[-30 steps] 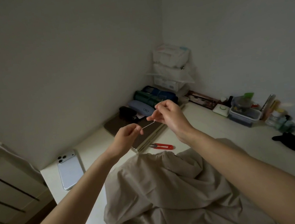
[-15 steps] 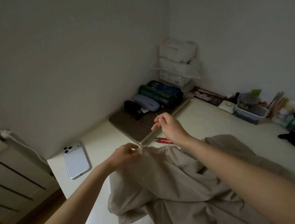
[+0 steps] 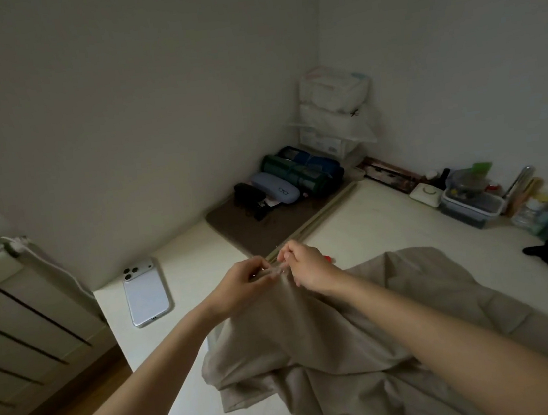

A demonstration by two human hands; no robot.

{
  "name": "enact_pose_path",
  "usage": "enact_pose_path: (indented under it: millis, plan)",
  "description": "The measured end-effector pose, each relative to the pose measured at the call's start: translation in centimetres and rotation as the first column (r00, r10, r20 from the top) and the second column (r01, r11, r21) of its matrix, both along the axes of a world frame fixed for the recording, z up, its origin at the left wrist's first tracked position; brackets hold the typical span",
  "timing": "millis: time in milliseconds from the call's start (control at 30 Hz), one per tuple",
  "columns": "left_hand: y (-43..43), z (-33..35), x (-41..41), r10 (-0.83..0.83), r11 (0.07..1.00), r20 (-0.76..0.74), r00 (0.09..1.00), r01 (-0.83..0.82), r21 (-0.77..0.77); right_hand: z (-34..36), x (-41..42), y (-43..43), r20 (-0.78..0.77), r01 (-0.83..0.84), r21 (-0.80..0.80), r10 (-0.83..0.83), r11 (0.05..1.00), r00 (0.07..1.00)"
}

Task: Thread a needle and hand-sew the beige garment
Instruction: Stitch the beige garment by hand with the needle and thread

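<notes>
The garment (image 3: 352, 353) lies heaped on the surface (image 3: 389, 227) in front of the person, one edge lifted clear of the heap to where the two hands meet. The left hand (image 3: 240, 280) has its fingers curled and pinches that raised edge; the right hand (image 3: 307, 265) is curled too, its thumb and forefinger pinched onto the same bunch of cloth, just beside the left. The cloth looks thin, light and limp. It hangs in soft folds and would likely slide or sag if held at only one spot, so gripping close on either side of the stitch line, as both hands do here, seems the sound way to keep it taut. The needle would be slim, stiff and easy to drop, best held near its eye end. It cannot be made out in this dim light, nor can the thread, and whether the right hand holds the needle along with the cloth is unclear. A red tool (image 3: 330, 259) shows only as a sliver behind the right hand. A phone (image 3: 146, 292) lies well off to the left.
</notes>
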State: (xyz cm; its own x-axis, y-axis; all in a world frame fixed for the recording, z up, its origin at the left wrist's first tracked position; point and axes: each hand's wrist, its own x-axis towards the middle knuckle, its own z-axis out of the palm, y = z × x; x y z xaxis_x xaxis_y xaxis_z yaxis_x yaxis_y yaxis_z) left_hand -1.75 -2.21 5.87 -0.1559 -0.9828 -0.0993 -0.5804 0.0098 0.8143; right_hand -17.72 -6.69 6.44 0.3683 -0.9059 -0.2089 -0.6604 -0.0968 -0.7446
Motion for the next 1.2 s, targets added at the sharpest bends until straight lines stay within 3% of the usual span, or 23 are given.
enact_pose_path:
  millis: [333, 567, 933, 1200]
  plan:
    - [-0.1, 0.9, 0.4, 0.082, 0.996, -0.022, 0.996, -0.083, -0.037, 0.1, -2.3, -0.6, 0.021, 0.091, -0.051, -0.09, 0.995, 0.996]
    - [-0.6, 1.3, -0.4, 0.047, 0.993, 0.221, 0.974, -0.021, -0.118, 0.0, -3.4, -0.3, 0.143, 0.157, -0.031, -0.151, 0.987, 0.978]
    - [0.1, 0.8, -1.1, 0.086, 0.989, 0.179, 0.98, -0.063, -0.131, -0.8, -4.1, 0.3, 0.201, 0.217, -0.036, -0.206, 0.975, 0.958]
    - [1.1, 1.0, -0.9, 0.007, 0.993, 0.196, 0.981, 0.016, -0.115, -1.0, -3.8, 0.4, 0.181, 0.212, -0.04, -0.202, 0.976, 0.963]
